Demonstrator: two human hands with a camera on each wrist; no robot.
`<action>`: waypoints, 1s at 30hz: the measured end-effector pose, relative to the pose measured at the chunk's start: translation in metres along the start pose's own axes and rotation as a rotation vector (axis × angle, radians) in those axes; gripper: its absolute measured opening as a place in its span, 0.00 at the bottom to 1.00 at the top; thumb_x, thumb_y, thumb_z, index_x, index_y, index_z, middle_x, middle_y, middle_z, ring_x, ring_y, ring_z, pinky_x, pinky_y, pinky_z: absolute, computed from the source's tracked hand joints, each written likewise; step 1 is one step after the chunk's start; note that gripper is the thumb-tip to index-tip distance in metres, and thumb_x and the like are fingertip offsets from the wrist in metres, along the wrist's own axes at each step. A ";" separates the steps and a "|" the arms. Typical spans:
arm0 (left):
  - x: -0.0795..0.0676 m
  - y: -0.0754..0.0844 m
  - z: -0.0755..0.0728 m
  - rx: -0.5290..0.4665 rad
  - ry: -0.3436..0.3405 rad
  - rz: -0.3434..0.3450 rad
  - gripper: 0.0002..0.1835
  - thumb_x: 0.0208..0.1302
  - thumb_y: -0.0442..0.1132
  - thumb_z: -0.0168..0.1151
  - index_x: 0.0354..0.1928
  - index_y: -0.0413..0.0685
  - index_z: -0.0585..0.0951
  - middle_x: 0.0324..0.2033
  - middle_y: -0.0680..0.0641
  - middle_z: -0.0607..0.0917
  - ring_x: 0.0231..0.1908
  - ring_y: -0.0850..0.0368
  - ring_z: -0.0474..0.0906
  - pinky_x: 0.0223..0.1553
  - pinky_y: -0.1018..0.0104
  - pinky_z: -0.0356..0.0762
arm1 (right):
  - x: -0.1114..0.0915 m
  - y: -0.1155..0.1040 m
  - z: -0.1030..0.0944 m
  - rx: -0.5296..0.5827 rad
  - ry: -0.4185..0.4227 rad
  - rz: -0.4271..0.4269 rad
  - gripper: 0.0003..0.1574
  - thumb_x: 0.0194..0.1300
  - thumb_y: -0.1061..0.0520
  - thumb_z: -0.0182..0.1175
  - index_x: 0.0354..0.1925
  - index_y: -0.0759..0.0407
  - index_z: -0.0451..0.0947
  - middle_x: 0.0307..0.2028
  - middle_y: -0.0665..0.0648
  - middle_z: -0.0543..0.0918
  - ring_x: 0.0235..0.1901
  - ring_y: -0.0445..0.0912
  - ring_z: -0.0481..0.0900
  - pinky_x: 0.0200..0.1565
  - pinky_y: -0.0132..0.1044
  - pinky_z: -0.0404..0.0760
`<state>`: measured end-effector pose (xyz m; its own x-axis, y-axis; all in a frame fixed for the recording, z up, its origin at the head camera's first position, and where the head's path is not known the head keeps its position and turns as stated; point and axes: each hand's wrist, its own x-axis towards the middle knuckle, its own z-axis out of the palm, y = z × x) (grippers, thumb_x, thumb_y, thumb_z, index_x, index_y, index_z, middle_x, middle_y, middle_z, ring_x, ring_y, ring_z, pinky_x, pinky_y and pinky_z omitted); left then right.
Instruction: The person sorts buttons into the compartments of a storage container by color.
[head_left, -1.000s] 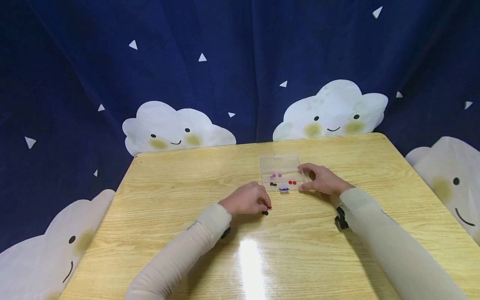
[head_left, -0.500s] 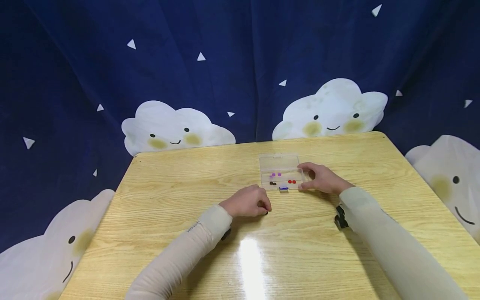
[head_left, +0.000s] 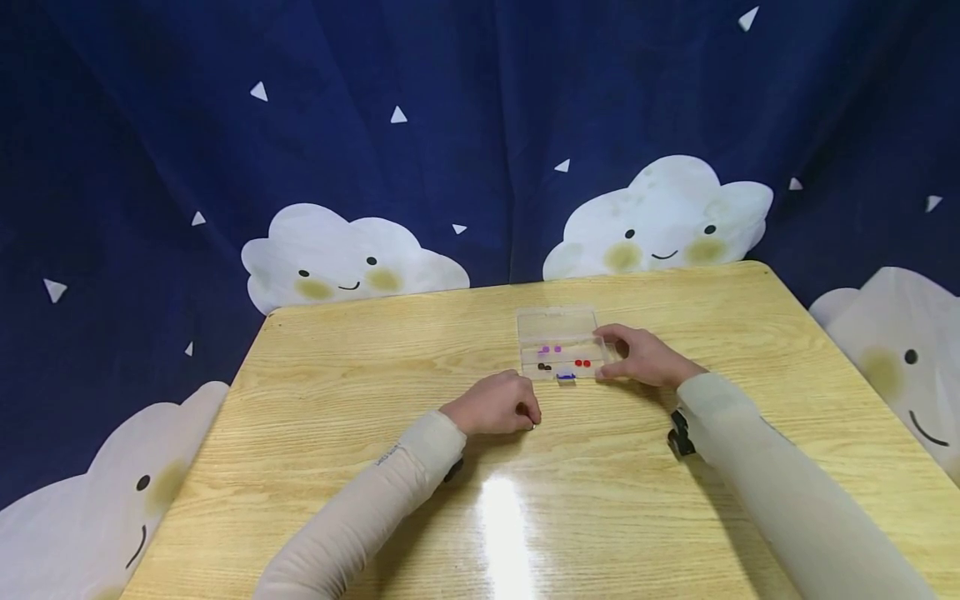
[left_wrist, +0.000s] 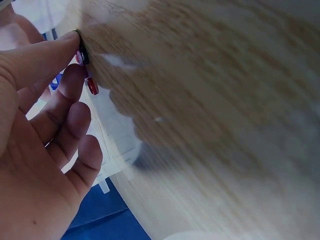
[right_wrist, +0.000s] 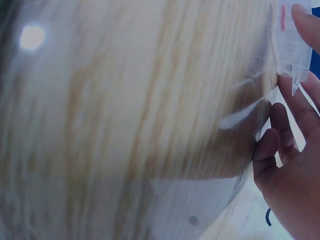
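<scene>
My right hand (head_left: 647,358) grips the right side of an open clear plastic box (head_left: 525,372), thumb on one edge and fingers on the other. Inside sit small purple pieces (head_left: 557,349), small black pieces (head_left: 544,367) and small red pieces (head_left: 582,363), in separate groups. In front of and left of the box, my left hand (head_left: 495,404) has thumb and index finger pinched on a small black piece (left_wrist: 84,56) low over the tabletop. A small red piece (left_wrist: 92,86) shows just past the fingertips in the left wrist view. The fingers hide these pieces in the head view.
A blue part (head_left: 566,377) is at the middle of the box's front edge, and the transparent lid (head_left: 557,321) is tilted back behind. The wooden table (head_left: 360,358) ends at a dark blue curtain (head_left: 450,83) with cloud shapes. Light glares off the table's near part.
My left thumb and fingers have closed in over the small black, purple and red pieces, which are now covered in the head view. My right hand and the box stay put.
</scene>
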<state>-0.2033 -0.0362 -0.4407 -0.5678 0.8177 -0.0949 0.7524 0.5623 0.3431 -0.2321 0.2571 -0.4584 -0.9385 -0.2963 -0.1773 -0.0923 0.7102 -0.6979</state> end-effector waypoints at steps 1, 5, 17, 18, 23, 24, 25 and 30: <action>0.000 0.000 0.001 -0.002 0.001 0.000 0.07 0.61 0.36 0.68 0.38 0.57 0.91 0.35 0.58 0.88 0.39 0.67 0.79 0.52 0.72 0.76 | 0.000 0.001 0.000 0.000 0.000 0.000 0.47 0.58 0.47 0.72 0.70 0.56 0.64 0.68 0.67 0.67 0.61 0.59 0.67 0.68 0.60 0.64; 0.000 -0.001 0.001 0.001 0.003 -0.001 0.07 0.62 0.37 0.68 0.38 0.57 0.91 0.35 0.58 0.88 0.39 0.66 0.79 0.51 0.72 0.76 | 0.001 0.002 0.000 -0.003 0.000 -0.001 0.47 0.57 0.46 0.73 0.70 0.55 0.64 0.69 0.67 0.66 0.63 0.60 0.67 0.69 0.61 0.63; 0.001 0.000 0.002 0.055 0.023 0.001 0.07 0.61 0.37 0.68 0.37 0.58 0.91 0.37 0.59 0.88 0.41 0.64 0.78 0.49 0.72 0.75 | 0.000 0.000 0.000 0.015 -0.003 0.012 0.49 0.57 0.46 0.73 0.70 0.56 0.64 0.71 0.68 0.64 0.66 0.62 0.66 0.71 0.61 0.61; 0.001 0.000 0.002 0.055 0.025 0.000 0.07 0.61 0.38 0.68 0.37 0.58 0.91 0.37 0.59 0.88 0.41 0.64 0.78 0.49 0.72 0.75 | 0.000 0.000 -0.001 0.016 -0.003 0.012 0.48 0.57 0.47 0.73 0.70 0.56 0.64 0.71 0.68 0.65 0.66 0.62 0.66 0.70 0.61 0.61; 0.002 0.000 0.004 0.056 0.028 0.002 0.05 0.61 0.39 0.68 0.35 0.59 0.90 0.36 0.59 0.88 0.41 0.64 0.77 0.49 0.72 0.75 | 0.001 -0.001 -0.001 0.015 -0.001 0.019 0.48 0.57 0.47 0.73 0.70 0.56 0.64 0.70 0.68 0.65 0.65 0.61 0.66 0.70 0.61 0.62; 0.002 0.000 0.004 0.059 0.029 0.002 0.05 0.61 0.39 0.68 0.35 0.59 0.90 0.36 0.59 0.87 0.41 0.64 0.77 0.49 0.71 0.74 | 0.001 0.000 -0.001 0.013 -0.001 0.021 0.48 0.57 0.47 0.73 0.70 0.56 0.64 0.70 0.68 0.65 0.65 0.61 0.67 0.70 0.61 0.62; 0.002 0.000 0.004 0.061 0.027 0.001 0.04 0.61 0.39 0.68 0.34 0.59 0.90 0.36 0.59 0.87 0.40 0.64 0.76 0.49 0.71 0.74 | 0.001 0.000 -0.001 0.011 -0.001 0.022 0.48 0.57 0.47 0.73 0.70 0.56 0.64 0.70 0.68 0.65 0.65 0.61 0.66 0.70 0.61 0.62; 0.003 0.002 0.004 0.061 0.016 -0.006 0.03 0.61 0.40 0.68 0.32 0.58 0.88 0.35 0.59 0.85 0.39 0.64 0.74 0.47 0.71 0.73 | 0.001 0.001 0.000 0.012 0.004 0.009 0.48 0.57 0.47 0.73 0.70 0.56 0.64 0.70 0.68 0.66 0.64 0.60 0.67 0.69 0.61 0.63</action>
<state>-0.2017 -0.0324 -0.4440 -0.5775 0.8123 -0.0819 0.7674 0.5743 0.2850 -0.2329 0.2577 -0.4594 -0.9405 -0.2875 -0.1810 -0.0801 0.7053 -0.7044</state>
